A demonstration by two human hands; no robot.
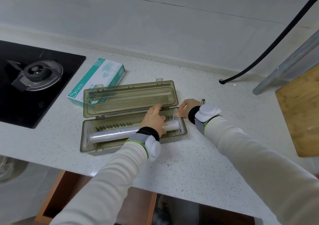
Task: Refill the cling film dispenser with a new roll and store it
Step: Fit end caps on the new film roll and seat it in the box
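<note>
My left hand (154, 119) lies flat-fingered on the cling film roll (110, 134) in the open dispenser (89, 147). My right hand (188, 107) curls at its end, perhaps pinching something. "Sriex" box (98, 79) behind.

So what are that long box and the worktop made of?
Box: it looks like plastic, smoky olive and glossy, and the carton behind shows through it. Worktop: probably stone or a stone-like composite, smooth, white with dark specks.
</note>
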